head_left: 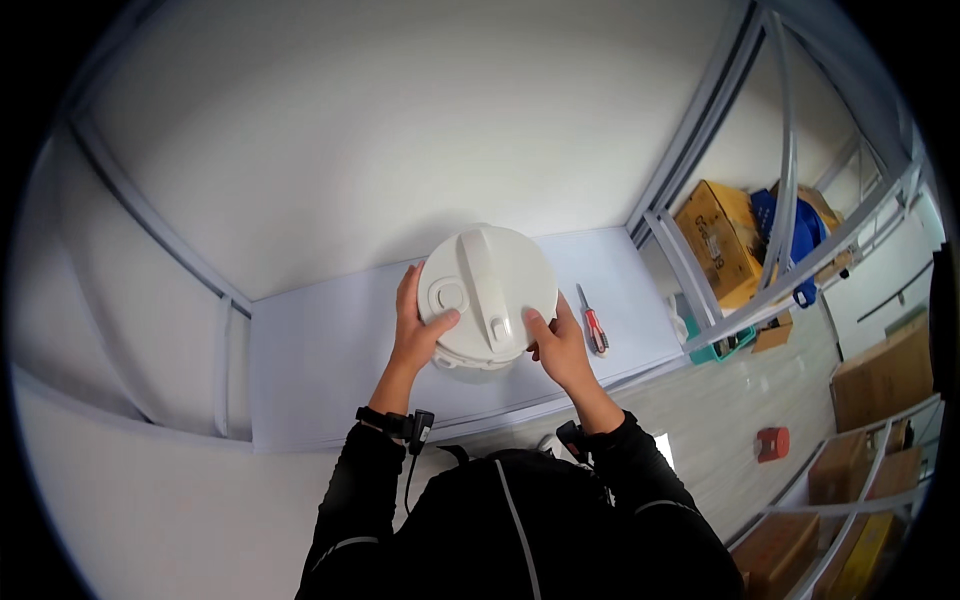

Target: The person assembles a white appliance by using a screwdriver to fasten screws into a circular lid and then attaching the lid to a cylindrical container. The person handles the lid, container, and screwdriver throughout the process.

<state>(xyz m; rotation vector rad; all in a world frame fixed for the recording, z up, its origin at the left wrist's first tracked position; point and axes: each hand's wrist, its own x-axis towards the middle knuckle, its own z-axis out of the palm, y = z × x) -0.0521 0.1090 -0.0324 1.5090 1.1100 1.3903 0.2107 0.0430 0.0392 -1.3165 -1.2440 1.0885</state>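
Observation:
Both my hands grip a white round lid [522, 262], its top facing up. A raised handle bar runs across its middle, with a small button at the near end and a round cap on the left part. My left hand [413, 325] is wrapped round the left edge, thumb on top. Closed on the right edge is my right hand [556, 340], its thumb also on top. The fingers under the lid are mostly hidden. Below its near edge shows a pale rim; what it belongs to I cannot make out. A red-handled screwdriver [593, 326] lies right of the lid.
The white tabletop [310, 350] meets a pale wall, with grey metal frame posts [690, 130] on both sides. Farther right are a yellow-brown carton [718, 240], blue cloth-like material [808, 235], a teal basket [738, 345], a red stool [772, 444] and shelves with cardboard boxes [785, 550].

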